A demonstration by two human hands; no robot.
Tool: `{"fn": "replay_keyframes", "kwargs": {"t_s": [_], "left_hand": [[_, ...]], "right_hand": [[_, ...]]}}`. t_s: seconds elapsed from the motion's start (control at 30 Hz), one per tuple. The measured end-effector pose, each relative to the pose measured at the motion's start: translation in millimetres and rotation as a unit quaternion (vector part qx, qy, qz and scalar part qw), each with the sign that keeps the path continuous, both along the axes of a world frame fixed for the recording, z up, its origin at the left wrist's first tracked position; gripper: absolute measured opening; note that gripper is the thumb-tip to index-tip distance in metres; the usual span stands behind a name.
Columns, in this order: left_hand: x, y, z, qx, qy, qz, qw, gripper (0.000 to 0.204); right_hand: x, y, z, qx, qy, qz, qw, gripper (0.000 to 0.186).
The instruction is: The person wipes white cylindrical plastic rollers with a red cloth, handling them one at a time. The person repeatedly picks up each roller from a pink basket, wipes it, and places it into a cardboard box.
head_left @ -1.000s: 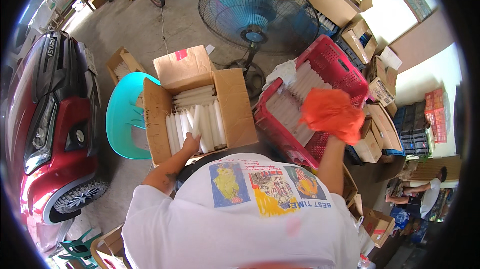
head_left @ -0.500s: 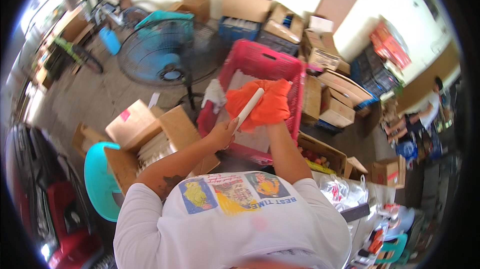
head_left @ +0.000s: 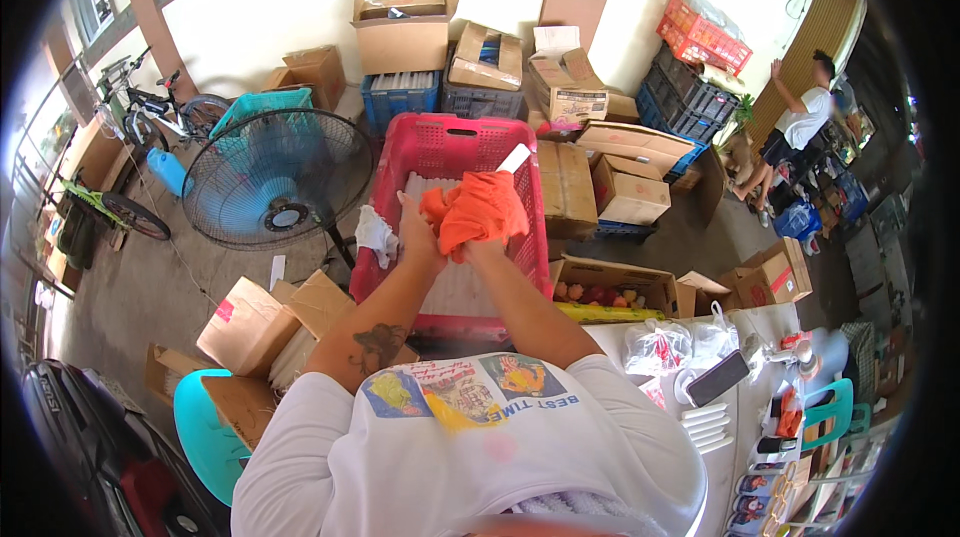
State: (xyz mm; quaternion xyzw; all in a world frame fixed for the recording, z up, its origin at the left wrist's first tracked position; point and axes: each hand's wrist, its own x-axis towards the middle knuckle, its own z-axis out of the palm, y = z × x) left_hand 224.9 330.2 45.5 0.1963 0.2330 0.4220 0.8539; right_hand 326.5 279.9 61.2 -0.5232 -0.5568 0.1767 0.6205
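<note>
A bunched orange cloth (head_left: 480,212) is in my hands, above a pink-red plastic crate (head_left: 543,227). Out of the cloth's upper right side sticks the end of a white candle (head_left: 515,158); the rest of it is covered. My right hand (head_left: 484,249) is closed under the cloth, its fingers mostly hidden by the folds. Against the cloth's left edge, my left hand (head_left: 418,232) is curled, with its fingertips partly out of sight. White candles (head_left: 440,287) lie in rows inside the crate. Over the crate's left rim hangs a white rag (head_left: 377,236).
A standing fan (head_left: 280,182) is left of the crate. Open cardboard boxes (head_left: 250,327) and a turquoise chair (head_left: 195,417) stand at near left. More boxes (head_left: 568,187) are stacked at right. A table (head_left: 720,437) holds bags and a phone. A person (head_left: 805,117) stands far right.
The candle, earlier bare in my left hand, is now mostly covered by the cloth. My left hand has moved up against the cloth. The view has shifted, and the far person now stands upright.
</note>
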Motion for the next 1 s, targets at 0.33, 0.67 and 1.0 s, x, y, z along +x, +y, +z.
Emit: {"fn": "replay_keyframes", "kwargs": {"t_s": [0.33,0.67,1.0], "left_hand": [[-14,15,28,0.474,0.319,-0.064,0.818,0.073],[-72,12,80,0.730,0.594,-0.243,0.236,0.045],[-183,-49,-14,0.356,0.462,-0.277,0.764,0.039]], "right_hand": [[19,5,-37,0.080,-0.402,0.027,0.912,0.021],[33,-26,-1,-0.326,0.092,0.168,0.926,0.033],[29,4,-46,-0.143,0.353,-0.069,0.922,0.026]]}}
